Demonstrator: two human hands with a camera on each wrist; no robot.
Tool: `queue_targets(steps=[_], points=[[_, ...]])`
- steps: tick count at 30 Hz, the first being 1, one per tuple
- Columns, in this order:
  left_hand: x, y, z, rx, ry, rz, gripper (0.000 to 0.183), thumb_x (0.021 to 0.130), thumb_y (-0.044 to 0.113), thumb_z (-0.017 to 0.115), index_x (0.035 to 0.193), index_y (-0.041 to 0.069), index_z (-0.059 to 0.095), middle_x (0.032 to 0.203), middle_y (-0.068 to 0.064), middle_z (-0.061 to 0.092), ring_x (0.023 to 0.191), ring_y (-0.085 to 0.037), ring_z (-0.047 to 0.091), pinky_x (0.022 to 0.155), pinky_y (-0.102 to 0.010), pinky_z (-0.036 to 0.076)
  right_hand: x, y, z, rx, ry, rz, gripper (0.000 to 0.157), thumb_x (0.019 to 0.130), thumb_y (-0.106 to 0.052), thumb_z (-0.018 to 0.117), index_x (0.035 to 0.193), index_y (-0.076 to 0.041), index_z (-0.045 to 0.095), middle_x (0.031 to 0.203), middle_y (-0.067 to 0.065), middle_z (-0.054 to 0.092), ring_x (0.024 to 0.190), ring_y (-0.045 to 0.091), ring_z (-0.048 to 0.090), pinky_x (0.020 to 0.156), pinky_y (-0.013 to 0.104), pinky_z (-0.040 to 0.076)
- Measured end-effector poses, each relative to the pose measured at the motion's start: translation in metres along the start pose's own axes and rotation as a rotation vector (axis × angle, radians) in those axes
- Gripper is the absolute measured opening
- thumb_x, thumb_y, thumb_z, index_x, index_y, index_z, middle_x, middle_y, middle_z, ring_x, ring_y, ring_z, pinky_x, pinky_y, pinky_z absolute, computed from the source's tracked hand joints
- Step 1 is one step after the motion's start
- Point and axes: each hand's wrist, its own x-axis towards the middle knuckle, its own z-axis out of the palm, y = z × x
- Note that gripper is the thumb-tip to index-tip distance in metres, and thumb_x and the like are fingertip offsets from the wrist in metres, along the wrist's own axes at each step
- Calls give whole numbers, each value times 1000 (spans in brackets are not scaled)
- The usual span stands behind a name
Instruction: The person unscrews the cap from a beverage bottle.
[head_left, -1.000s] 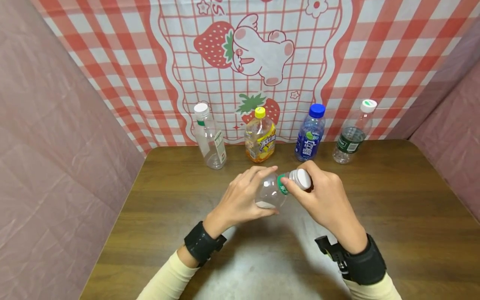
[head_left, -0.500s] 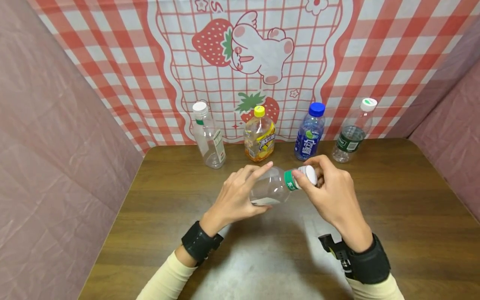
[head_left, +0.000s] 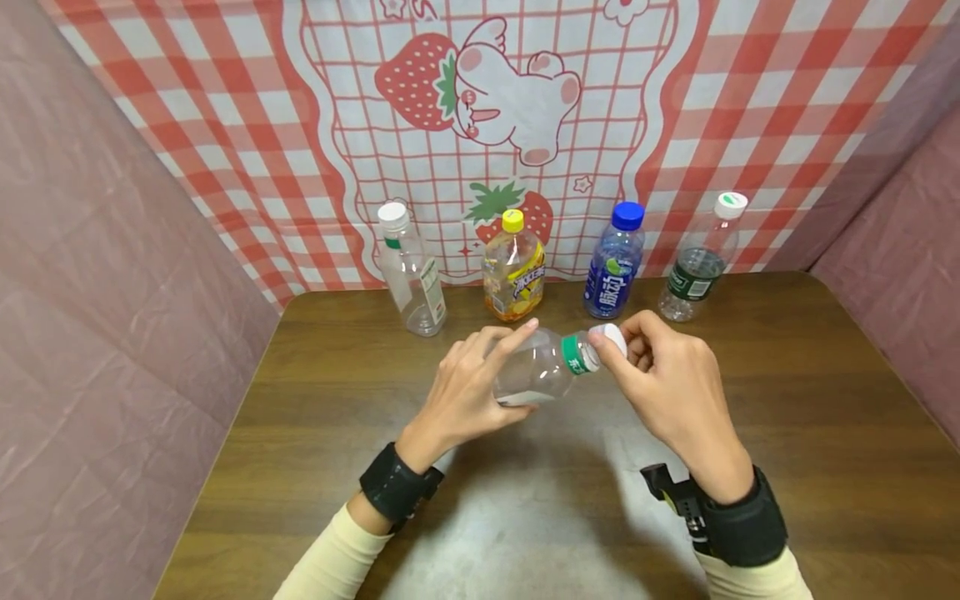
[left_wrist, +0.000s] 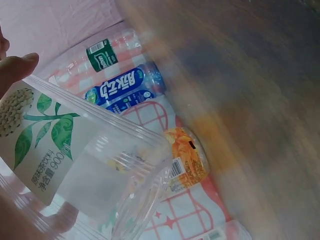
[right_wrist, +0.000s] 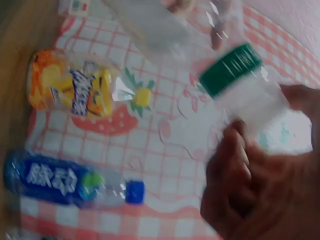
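My left hand (head_left: 465, 383) grips a large clear plastic bottle (head_left: 536, 367) around its body, fingers over the top and thumb below. It is tilted over, with its neck pointing right and slightly up. A green band (right_wrist: 231, 70) circles the neck. Thumb and fingers of my right hand (head_left: 671, 379) pinch the white cap (head_left: 617, 340) right at the mouth, with the neck thread showing between band and cap. In the left wrist view the bottle's squarish base and white label (left_wrist: 45, 140) with green leaves are close up.
Along the back of the wooden table (head_left: 330, 467) stand a clear white-capped bottle (head_left: 411, 279), a yellow-capped bottle (head_left: 514, 271), a blue-capped bottle (head_left: 615, 267) and a green-labelled bottle (head_left: 697, 267). Behind them hangs a red-and-white checked cloth (head_left: 247, 125).
The held bottle has swung its neck rightward and lies more sideways. My right hand has shifted right, its fingers now out at the cap, and more of the neck shows.
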Motion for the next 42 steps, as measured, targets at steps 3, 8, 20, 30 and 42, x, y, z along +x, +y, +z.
queue_targets(steps=[3, 8, 20, 30, 42], points=[[-2, -2, 0, 4, 4, -5, 118, 59, 49, 97, 158, 31, 35, 126, -7, 64, 107, -23, 65, 79, -37, 54, 1, 2, -6, 2, -82, -98, 26, 98, -32, 70, 113, -10, 69, 76, -3, 64, 65, 7, 54, 59, 25, 43], [-4, -4, 0, 7, -6, -14, 119, 60, 50, 97, 159, 32, 33, 125, -7, 64, 105, -23, 65, 78, -36, 54, 2, 6, -13, 47, -173, -212, 37, 98, -20, 70, 134, -13, 63, 100, 0, 71, 75, 7, 62, 63, 26, 53], [-7, -4, 0, -16, -3, -26, 120, 61, 48, 97, 161, 33, 32, 125, -7, 64, 104, -22, 65, 77, -36, 53, 2, 4, -15, 19, -197, -152, 64, 94, -33, 76, 149, -14, 50, 104, 0, 73, 76, 7, 65, 63, 27, 53], [-6, -4, -2, 30, 4, 8, 117, 61, 48, 97, 159, 32, 35, 127, -6, 63, 107, -23, 65, 82, -38, 54, 1, 0, -9, -65, -112, 194, 51, 102, -61, 48, 72, -23, 65, 61, -4, 60, 59, 17, 51, 55, 34, 32], [-5, -2, -3, 37, 0, 12, 119, 59, 47, 97, 159, 33, 35, 128, -6, 64, 105, -23, 64, 82, -38, 54, 0, -1, -5, -93, -106, 179, 48, 94, -64, 61, 70, -23, 60, 60, -4, 52, 58, 15, 47, 52, 33, 29]])
